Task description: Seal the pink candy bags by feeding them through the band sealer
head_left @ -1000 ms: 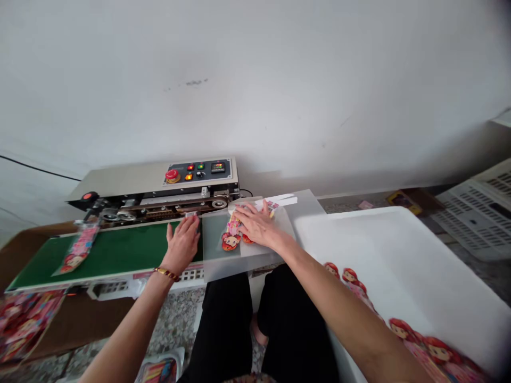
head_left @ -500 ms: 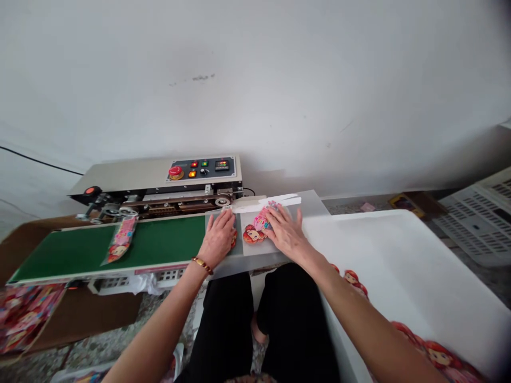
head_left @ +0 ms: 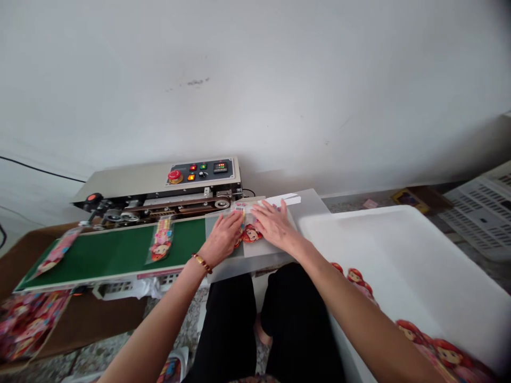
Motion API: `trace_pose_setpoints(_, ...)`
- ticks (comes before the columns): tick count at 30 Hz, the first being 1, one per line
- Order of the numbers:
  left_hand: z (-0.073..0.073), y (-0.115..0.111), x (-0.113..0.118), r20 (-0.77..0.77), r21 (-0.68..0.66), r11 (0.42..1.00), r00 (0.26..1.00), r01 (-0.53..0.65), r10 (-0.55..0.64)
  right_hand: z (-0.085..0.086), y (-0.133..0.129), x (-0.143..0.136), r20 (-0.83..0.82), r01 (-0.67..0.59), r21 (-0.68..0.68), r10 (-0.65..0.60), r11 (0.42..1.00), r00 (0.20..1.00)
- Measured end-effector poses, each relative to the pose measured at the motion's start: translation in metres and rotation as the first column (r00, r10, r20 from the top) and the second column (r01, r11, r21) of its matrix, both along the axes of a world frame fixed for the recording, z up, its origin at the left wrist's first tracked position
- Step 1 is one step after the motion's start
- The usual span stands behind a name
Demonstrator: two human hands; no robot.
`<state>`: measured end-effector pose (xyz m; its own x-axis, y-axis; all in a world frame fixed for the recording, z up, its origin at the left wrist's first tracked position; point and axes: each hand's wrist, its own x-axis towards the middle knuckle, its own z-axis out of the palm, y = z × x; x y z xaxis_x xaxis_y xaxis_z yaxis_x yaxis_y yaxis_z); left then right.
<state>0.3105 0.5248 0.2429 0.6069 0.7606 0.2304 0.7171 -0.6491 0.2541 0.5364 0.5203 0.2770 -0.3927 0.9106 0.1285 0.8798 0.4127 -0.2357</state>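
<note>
My left hand (head_left: 223,238) lies flat, fingers together and extended, over a red-haired character packet (head_left: 240,234) at the right end of the green belt. Most of that packet is hidden under the fingers. My right hand (head_left: 275,226) rests with fingers spread on a second character packet (head_left: 252,233), whose printed face shows below the fingertips. Both packets are on a translucent sheet (head_left: 315,205) beside the machine. On the green belt (head_left: 115,252), one bagged packet (head_left: 162,239) stands near the middle and another (head_left: 59,252) lies at the far left.
Behind the belt is a sealing machine (head_left: 202,173) with lit buttons. A white tub (head_left: 375,234) holding several character pieces (head_left: 449,354) is at the right. Below left, a cardboard box (head_left: 96,319) contains packets. Grey crates (head_left: 479,213) stand far right.
Another packet has come into view on the belt, and the earlier one has moved left to the machine's far end. My left hand has shifted right, and my right hand slightly left.
</note>
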Motion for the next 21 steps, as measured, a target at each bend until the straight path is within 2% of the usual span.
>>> trace_pose_setpoints(3, -0.004, -0.002, 0.020, -0.032, -0.008, 0.998, 0.997, -0.066, 0.065, -0.005, -0.015, 0.021, 0.036, 0.133, 0.006, -0.133, 0.991, 0.990)
trace_pose_setpoints(6, -0.006, -0.007, 0.014, -0.027, -0.028, 0.986, 0.986, -0.167, 0.166, -0.012, -0.022, 0.027, 0.048, 0.169, -0.030, -0.167, 0.985, 0.985)
trace_pose_setpoints(9, -0.008, -0.010, -0.012, -0.010, -0.055, 0.968, 0.969, -0.246, 0.246, -0.017, -0.018, 0.018, 0.006, 0.180, -0.027, -0.180, 0.983, 0.984)
trace_pose_setpoints(12, -0.009, -0.011, -0.050, -0.003, -0.073, 0.956, 0.959, -0.285, 0.285, -0.018, -0.009, 0.002, -0.055, 0.162, -0.005, -0.162, 0.987, 0.985)
trace_pose_setpoints(15, -0.007, -0.010, -0.081, -0.010, -0.024, 0.925, 0.925, -0.380, 0.380, -0.016, 0.003, -0.019, -0.081, 0.034, -0.024, -0.036, 0.999, 0.996)
trace_pose_setpoints(17, -0.004, -0.009, -0.085, 0.006, 0.039, 0.902, 0.902, -0.431, 0.431, -0.014, 0.011, -0.033, -0.091, -0.068, -0.056, 0.063, 0.996, 0.994)
trace_pose_setpoints(19, 0.001, -0.008, -0.072, 0.026, 0.058, 0.932, 0.934, -0.358, 0.357, -0.012, 0.017, -0.042, -0.106, -0.132, -0.075, 0.124, 0.988, 0.987)
trace_pose_setpoints(21, 0.005, -0.006, -0.047, 0.029, 0.019, 0.980, 0.980, -0.196, 0.196, -0.011, 0.017, -0.041, -0.118, -0.138, -0.075, 0.128, 0.988, 0.985)
